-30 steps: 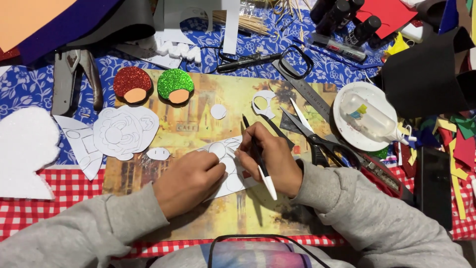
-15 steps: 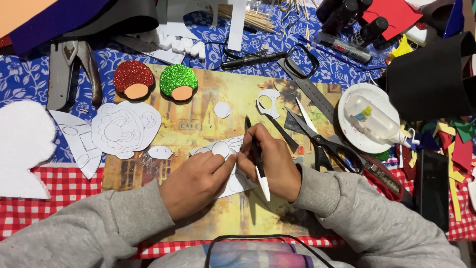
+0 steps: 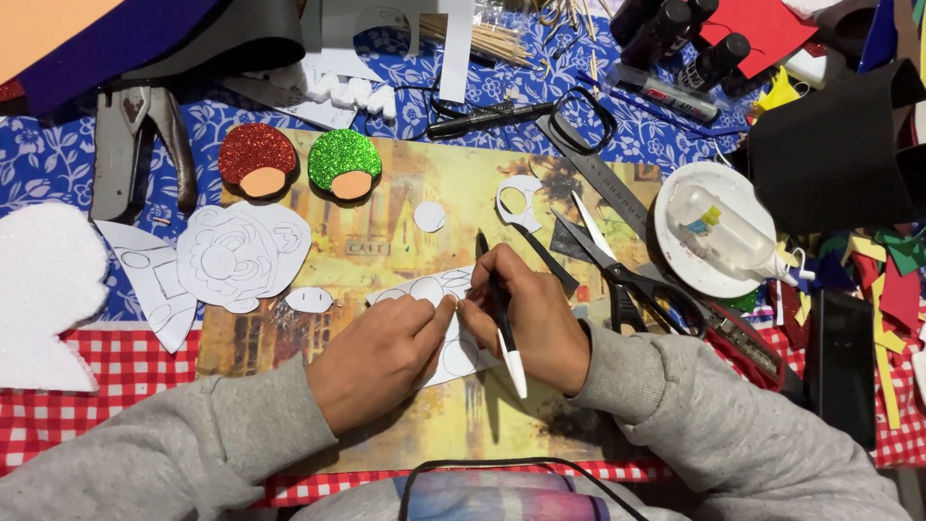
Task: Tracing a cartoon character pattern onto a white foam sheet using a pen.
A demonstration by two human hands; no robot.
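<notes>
My left hand (image 3: pixel 378 355) presses down on a white paper cut-out (image 3: pixel 436 289) with pencilled outlines, lying on a yellow picture board (image 3: pixel 386 232). My right hand (image 3: pixel 529 318) grips a black pen with a white end (image 3: pixel 502 318), held upright along the fingers, and its fingertips pinch the paper edge beside my left thumb. Both hands touch the same sheet. Part of the paper is hidden under my palms.
Red (image 3: pixel 256 159) and green (image 3: pixel 344 164) glitter mushroom caps lie at the board's top. A drawn paper face (image 3: pixel 241 253) sits left, open scissors (image 3: pixel 617 265) and a white dish with a glue bottle (image 3: pixel 719 236) right. Pliers (image 3: pixel 125 145), markers, foam scraps and a white foam shape (image 3: pixel 43 289) surround them.
Both hands stay on the paper cut-out. The right hand's fingertips have closed in toward the left thumb, and the pen has tilted slightly.
</notes>
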